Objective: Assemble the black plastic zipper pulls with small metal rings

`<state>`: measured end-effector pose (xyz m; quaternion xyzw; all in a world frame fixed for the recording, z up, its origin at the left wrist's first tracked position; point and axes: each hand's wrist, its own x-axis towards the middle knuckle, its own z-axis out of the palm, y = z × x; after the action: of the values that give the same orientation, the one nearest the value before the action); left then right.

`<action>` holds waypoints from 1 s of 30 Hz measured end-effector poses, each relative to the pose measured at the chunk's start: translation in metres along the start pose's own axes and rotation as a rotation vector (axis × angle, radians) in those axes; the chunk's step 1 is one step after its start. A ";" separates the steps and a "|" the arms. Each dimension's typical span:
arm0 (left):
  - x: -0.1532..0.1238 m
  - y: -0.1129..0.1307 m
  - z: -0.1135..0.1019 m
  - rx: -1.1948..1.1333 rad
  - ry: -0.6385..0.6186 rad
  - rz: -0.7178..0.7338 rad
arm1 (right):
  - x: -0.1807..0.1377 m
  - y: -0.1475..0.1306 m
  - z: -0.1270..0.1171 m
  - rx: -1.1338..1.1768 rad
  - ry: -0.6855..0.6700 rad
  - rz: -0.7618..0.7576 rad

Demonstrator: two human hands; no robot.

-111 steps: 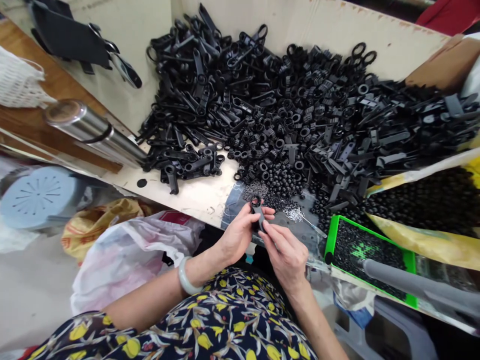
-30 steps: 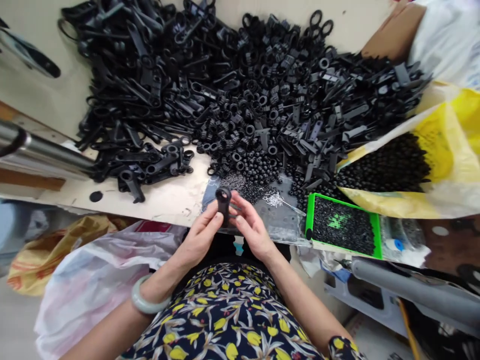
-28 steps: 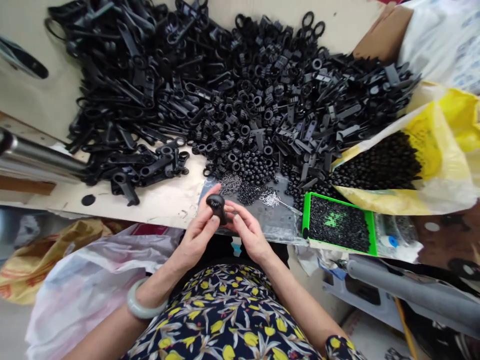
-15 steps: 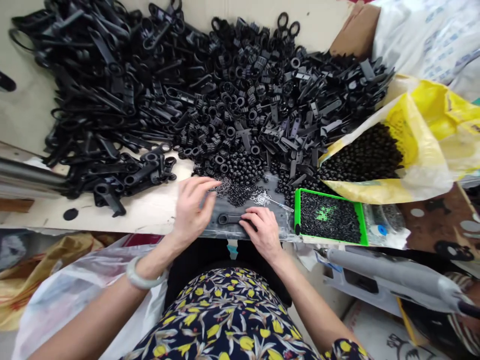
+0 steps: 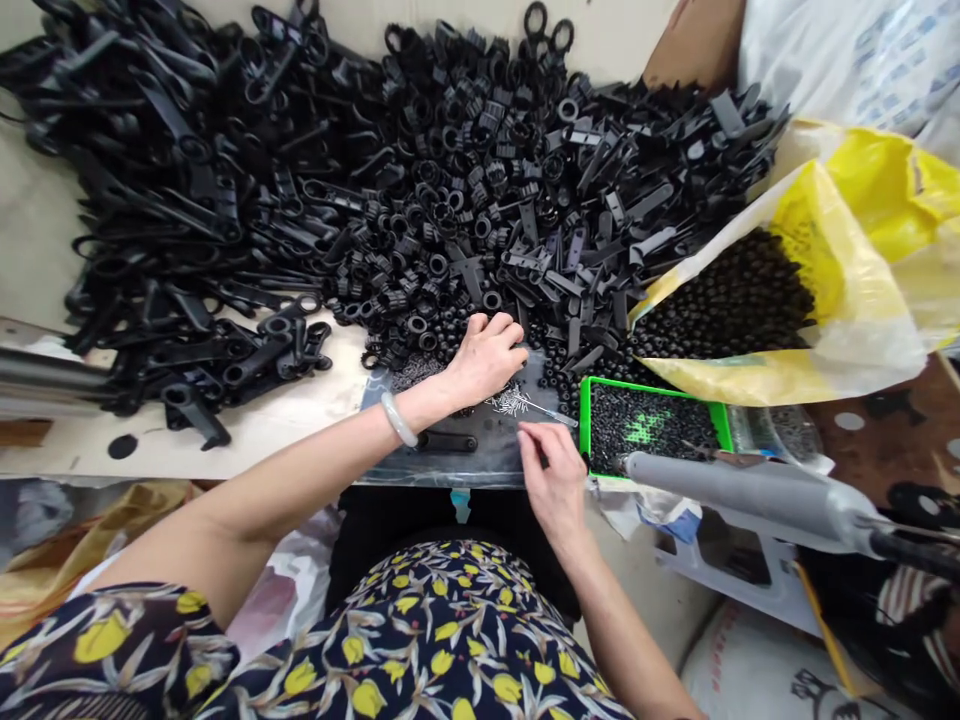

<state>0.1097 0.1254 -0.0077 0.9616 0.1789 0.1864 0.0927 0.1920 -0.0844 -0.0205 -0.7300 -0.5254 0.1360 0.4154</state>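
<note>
My left hand (image 5: 487, 357), with a pale bangle on its wrist, reaches into the near edge of a big heap of black plastic parts (image 5: 420, 200); its fingers curl down onto small black rings there. Whether they grip one is hidden. My right hand (image 5: 553, 478) lies on a dark mat (image 5: 495, 450) at the table's front, fingertips pinched beside a small pile of thin metal pins (image 5: 511, 402). A flat black strap piece (image 5: 447, 441) lies on the mat under my left forearm, touched by neither hand.
A green tray (image 5: 652, 428) of tiny black pieces sits right of the mat. A yellow bag (image 5: 862, 260) full of black beads lies beyond it. A grey tool handle (image 5: 742, 490) juts in from the right. Plastic bags hang below the table edge at the left.
Both hands held a black strap piece a second ago, then laid it on the mat. My left hand has since reached forward into the heap; my right hand slid right toward the pins.
</note>
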 end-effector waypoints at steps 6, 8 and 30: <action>-0.044 0.022 -0.043 -0.347 0.046 -0.114 | 0.022 0.015 -0.002 -0.179 -0.115 -0.010; -0.072 0.032 -0.055 -0.424 0.057 -0.173 | 0.025 0.016 0.002 -0.234 -0.132 -0.040; -0.133 0.057 -0.033 -0.293 -0.039 -0.311 | 0.010 -0.020 0.004 0.080 -0.279 0.000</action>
<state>-0.0010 0.0257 -0.0074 0.9020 0.2943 0.1754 0.2627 0.1807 -0.0721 -0.0055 -0.6867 -0.5722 0.2573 0.3671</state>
